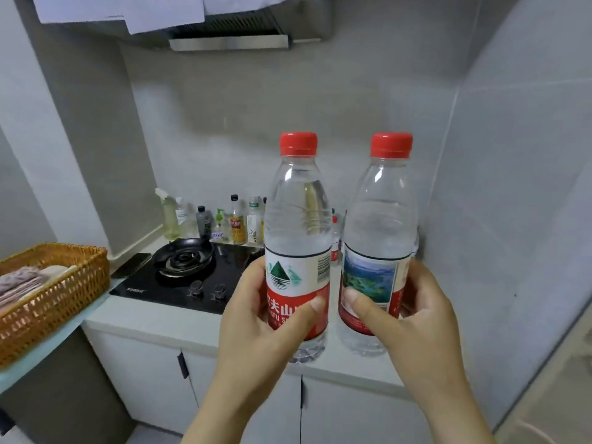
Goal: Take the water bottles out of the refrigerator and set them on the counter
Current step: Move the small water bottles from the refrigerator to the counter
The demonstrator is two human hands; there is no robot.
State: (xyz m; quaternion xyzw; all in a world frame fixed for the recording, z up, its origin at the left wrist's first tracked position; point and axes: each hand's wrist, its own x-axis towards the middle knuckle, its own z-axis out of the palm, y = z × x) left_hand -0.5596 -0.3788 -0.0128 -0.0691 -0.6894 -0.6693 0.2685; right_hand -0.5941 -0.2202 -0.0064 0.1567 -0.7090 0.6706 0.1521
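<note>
Gripping upright bottles [298,238], fingers [315,307] across labels.

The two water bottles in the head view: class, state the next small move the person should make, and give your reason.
Probably lower the left bottle and the right bottle straight down onto the counter right of the stove, then let go. The left hand and right hand each grip one; both are upright, capped and seem to hang just above bare countertop.
</note>
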